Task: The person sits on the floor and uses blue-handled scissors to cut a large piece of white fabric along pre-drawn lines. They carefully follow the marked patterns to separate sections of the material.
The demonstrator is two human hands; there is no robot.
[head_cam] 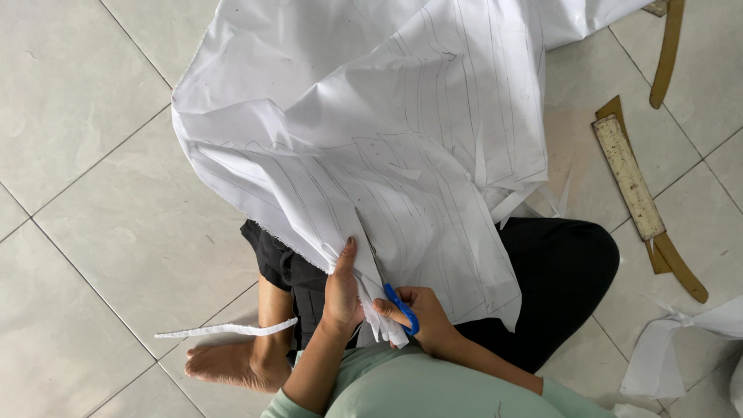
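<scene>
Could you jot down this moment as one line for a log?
left hand: holds white cloth flat | right hand: grips blue scissors, blades in the cloth | rulers on floor

We've got a big sheet of white fabric (371, 131) with pencilled pattern lines draped over our lap and spilling across the floor. Blue-handled metal scissors (387, 279) sit at its near edge, blades pushed into the cloth along a line.

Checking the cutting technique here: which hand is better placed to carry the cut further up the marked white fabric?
Probably the right hand: it holds the blue-handled scissors, blades already in the white fabric. The left hand only holds the fabric beside the cut.
</scene>
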